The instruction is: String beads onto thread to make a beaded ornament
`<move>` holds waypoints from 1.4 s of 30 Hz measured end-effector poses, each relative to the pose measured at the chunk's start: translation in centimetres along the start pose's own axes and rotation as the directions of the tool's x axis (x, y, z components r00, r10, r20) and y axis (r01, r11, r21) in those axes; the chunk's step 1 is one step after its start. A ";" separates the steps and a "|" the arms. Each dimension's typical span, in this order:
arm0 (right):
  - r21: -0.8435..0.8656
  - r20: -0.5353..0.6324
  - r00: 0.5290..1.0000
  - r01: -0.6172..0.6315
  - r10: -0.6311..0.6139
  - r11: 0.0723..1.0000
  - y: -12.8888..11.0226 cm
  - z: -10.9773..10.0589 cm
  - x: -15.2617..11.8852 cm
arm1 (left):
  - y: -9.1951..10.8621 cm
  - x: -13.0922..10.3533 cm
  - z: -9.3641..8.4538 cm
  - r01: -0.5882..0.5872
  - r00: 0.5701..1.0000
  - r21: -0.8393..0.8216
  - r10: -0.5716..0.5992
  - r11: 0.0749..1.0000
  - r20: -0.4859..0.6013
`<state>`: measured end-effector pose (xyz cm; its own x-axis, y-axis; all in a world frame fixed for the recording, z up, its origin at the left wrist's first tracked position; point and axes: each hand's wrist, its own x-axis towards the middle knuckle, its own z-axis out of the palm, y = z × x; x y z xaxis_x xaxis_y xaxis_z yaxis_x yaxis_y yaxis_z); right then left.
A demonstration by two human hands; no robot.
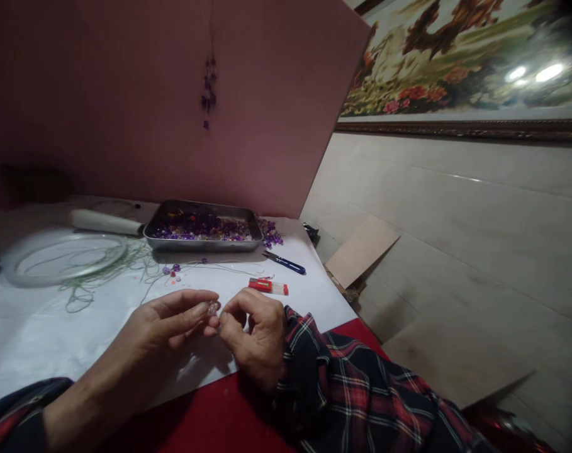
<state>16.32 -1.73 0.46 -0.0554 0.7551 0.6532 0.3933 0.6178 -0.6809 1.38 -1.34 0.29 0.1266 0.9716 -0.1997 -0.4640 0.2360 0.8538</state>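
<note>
Between the thumb and fingertips of my left hand is a small clear bead. Right beside it, my right hand has its thumb and index finger pinched together; what they hold is too small to make out. Beyond my hands, a metal tray holds many purple and clear beads. A red lighter and blue thread snips lie on the white sheet just past my right hand. A few loose beads rest near green thread.
At the left are a coil of clear line, tangled green thread and a pale handle. More purple beads are heaped right of the tray. A beaded strand hangs before the pink panel.
</note>
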 end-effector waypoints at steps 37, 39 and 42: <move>0.070 0.073 0.994 -0.082 0.076 0.994 -0.5 -0.2 0.2 | 0.1 -0.4 0.6 0.033 0.999 -0.034 -0.034 0.999 -0.025; 0.081 0.073 0.993 -0.095 0.090 0.992 -0.5 -0.3 0.1 | 0.2 -0.5 0.7 0.042 0.999 -0.029 -0.043 0.999 -0.031; 0.068 0.075 0.993 -0.101 0.096 0.993 -0.2 -0.3 0.1 | 0.4 -0.6 0.9 0.040 0.998 -0.035 -0.041 0.999 -0.038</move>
<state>16.51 -1.89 0.76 -0.0856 0.8253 0.5582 0.3333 0.5517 -0.7646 1.93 -1.89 1.17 0.1118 0.9611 -0.2527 -0.4886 0.2746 0.8282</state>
